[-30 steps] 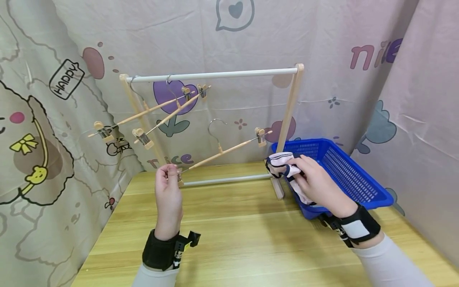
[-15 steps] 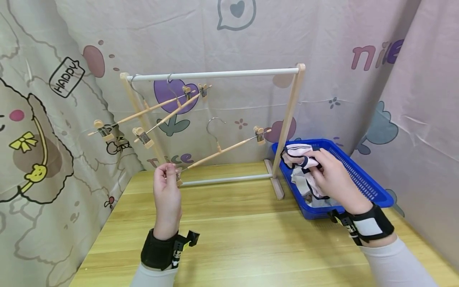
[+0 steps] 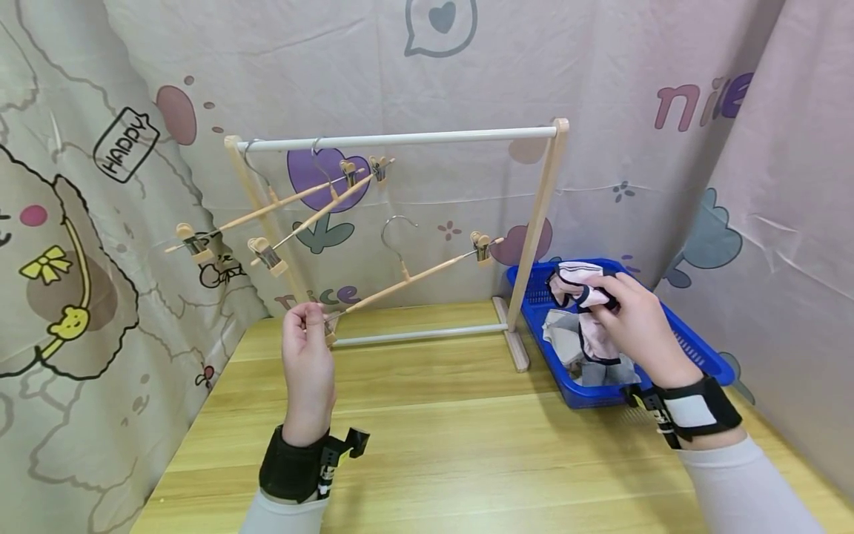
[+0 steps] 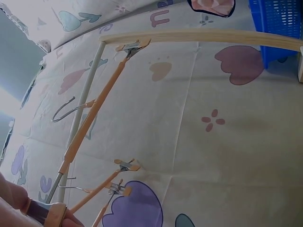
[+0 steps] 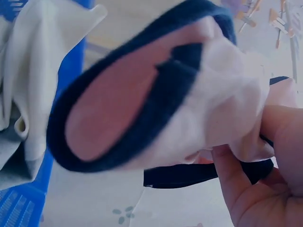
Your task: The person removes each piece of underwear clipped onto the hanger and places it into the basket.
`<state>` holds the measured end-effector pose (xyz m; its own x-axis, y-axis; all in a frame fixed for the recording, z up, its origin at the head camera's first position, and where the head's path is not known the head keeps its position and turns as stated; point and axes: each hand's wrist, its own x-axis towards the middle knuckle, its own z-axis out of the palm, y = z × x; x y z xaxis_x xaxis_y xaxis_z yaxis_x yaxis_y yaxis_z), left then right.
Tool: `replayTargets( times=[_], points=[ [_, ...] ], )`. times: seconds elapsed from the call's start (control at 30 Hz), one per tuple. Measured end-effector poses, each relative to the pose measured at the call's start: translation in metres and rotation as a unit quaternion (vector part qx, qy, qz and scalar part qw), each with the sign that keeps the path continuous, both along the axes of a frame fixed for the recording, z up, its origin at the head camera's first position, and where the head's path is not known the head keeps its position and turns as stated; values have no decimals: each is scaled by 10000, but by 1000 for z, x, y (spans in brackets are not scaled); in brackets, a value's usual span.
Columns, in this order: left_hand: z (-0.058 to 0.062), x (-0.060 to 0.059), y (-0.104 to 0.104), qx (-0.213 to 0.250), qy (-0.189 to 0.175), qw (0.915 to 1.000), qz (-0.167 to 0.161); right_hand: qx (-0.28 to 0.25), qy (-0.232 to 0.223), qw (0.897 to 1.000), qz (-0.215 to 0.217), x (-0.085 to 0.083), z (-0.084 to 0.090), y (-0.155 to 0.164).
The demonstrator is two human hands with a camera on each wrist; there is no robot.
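Note:
My left hand pinches the clip at the near left end of a wooden clip hanger. The hanger is off the rack, tilted up to the right, with its metal hook upward and the far clip holding nothing. In the left wrist view the held clip shows between the fingers. With fingertips and thumb my right hand grips a small pink garment with navy trim, above the blue basket. The right wrist view shows a navy-bound opening of this garment; its full shape is hidden by folds.
White and grey clothes lie in the basket at the right. Behind stands a rack with a white top rail and wooden posts. Two more clip hangers hang at its left end. A printed curtain closes off the back.
My right hand has moved right with the pink garment, from the basket's left edge to over the basket, uncovering the clothes in it. The left hand and its hanger have shifted slightly left.

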<state>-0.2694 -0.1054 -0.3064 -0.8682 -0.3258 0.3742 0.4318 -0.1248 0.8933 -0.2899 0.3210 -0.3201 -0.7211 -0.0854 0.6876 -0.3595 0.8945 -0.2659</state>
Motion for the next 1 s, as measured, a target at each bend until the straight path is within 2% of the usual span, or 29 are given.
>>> replayTargets(
  times=[0.13,0.4,0.8,1.0],
  points=[
    [0,0,0,29,10,10000,-19,1,-260,9996,-105,-3,-4,7],
    [0,-1,0,31,-11,9999,-103,87,-1054,9939,-319,-11,-10,16],
    [-1,-2,0,44,-58,9999,-137,462,-1787,9825,-239,-14,-14,21],
    [-1,-3,2,66,-6,9999,-129,757,-2211,9722,-153,-12,-12,22]
  ],
)
